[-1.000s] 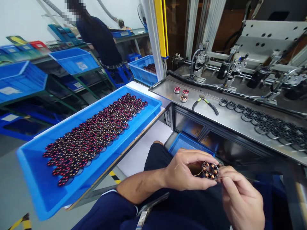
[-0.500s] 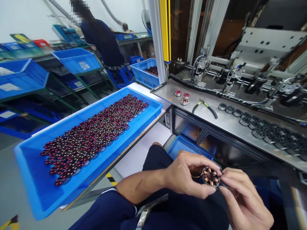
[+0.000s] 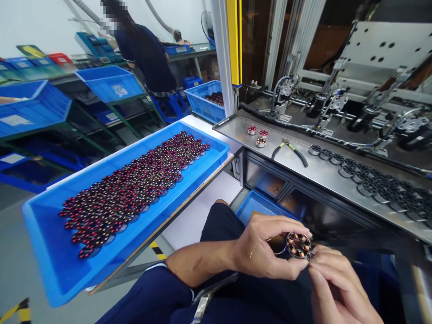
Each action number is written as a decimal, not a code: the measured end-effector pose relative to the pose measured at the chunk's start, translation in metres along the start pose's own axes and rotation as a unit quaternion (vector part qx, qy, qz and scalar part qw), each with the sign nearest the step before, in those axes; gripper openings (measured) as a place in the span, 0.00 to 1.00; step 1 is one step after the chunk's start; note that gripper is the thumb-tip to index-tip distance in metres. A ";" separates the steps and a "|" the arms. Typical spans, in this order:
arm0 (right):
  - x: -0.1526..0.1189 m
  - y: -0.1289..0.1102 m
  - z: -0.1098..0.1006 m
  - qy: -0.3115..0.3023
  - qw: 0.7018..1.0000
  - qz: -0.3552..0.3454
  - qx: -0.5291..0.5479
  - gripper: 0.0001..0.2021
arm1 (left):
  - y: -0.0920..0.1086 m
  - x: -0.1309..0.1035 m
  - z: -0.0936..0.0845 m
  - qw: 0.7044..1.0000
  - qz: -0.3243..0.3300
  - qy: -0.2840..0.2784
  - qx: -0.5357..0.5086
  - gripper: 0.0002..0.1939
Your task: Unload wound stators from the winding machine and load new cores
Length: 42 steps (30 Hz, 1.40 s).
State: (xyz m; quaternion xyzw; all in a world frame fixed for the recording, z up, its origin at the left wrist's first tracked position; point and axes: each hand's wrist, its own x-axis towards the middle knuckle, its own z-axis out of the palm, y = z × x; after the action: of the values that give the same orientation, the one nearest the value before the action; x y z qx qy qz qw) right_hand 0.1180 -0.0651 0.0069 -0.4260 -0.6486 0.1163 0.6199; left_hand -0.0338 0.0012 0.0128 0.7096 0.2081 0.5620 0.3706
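Left hand [image 3: 263, 249] clamps the wound ring [image 3: 307, 248]; right hand [image 3: 337, 283] has drawn its fingertips together

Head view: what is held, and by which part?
The left hand grips the coil ring by its outer rim. The right hand is at the rim's lower right; whether it pinches anything cannot be told.
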 end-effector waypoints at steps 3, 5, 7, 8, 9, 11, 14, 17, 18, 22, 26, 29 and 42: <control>-0.001 0.010 -0.013 -0.029 0.999 0.024 0.021 0.12 | 0.001 -0.001 -0.002 0.994 -0.079 -0.015 -0.071 0.20; 0.003 0.019 -0.024 -0.072 0.997 0.020 0.034 0.17 | 0.001 -0.003 -0.003 0.976 -0.159 -0.039 -0.144 0.20; 0.012 0.026 -0.033 -0.131 0.991 -0.003 0.042 0.22 | 0.001 -0.005 -0.003 0.948 -0.222 -0.071 -0.218 0.22; 0.018 0.028 -0.037 -0.160 0.986 -0.016 0.046 0.24 | 0.000 -0.006 -0.003 0.933 -0.247 -0.086 -0.246 0.24; 0.023 0.029 -0.038 -0.187 0.981 -0.031 0.052 0.24 | 0.000 -0.007 -0.002 0.920 -0.268 -0.098 -0.269 0.26; 0.034 0.029 -0.039 -0.229 0.969 -0.058 0.066 0.22 | -0.001 -0.008 -0.001 0.900 -0.300 -0.115 -0.295 0.30; 0.046 0.028 -0.036 -0.273 0.955 -0.086 0.085 0.20 | -0.001 -0.008 -0.001 0.887 -0.325 -0.133 -0.301 0.34; 0.049 0.027 -0.039 -0.272 0.954 -0.103 0.066 0.17 | -0.002 -0.007 -0.001 0.873 -0.341 -0.149 -0.315 0.34; 0.048 0.027 -0.041 -0.267 0.956 -0.113 0.041 0.14 | -0.002 -0.006 -0.001 0.866 -0.347 -0.148 -0.328 0.33; 0.034 0.022 -0.045 -0.231 0.954 -0.167 -0.094 0.12 | -0.004 -0.005 0.001 0.837 -0.358 -0.136 -0.390 0.31; 0.013 0.009 -0.027 -0.051 0.982 -0.138 -0.121 0.17 | -0.004 -0.006 0.009 0.889 -0.274 -0.099 -0.352 0.31; 0.003 0.001 -0.010 0.039 0.988 -0.077 -0.128 0.14 | -0.004 -0.005 0.015 0.960 -0.135 -0.034 -0.243 0.30; 0.002 0.006 0.012 0.080 0.997 0.009 -0.005 0.09 | -0.007 -0.012 0.022 0.967 -0.067 0.046 -0.242 0.40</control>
State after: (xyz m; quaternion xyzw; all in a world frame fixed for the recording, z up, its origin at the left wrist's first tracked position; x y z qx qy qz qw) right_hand 0.1103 -0.0555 0.0014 -0.4429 -0.5938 0.0845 0.6664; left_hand -0.0159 -0.0096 -0.0026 0.5565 0.1302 0.6015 0.5581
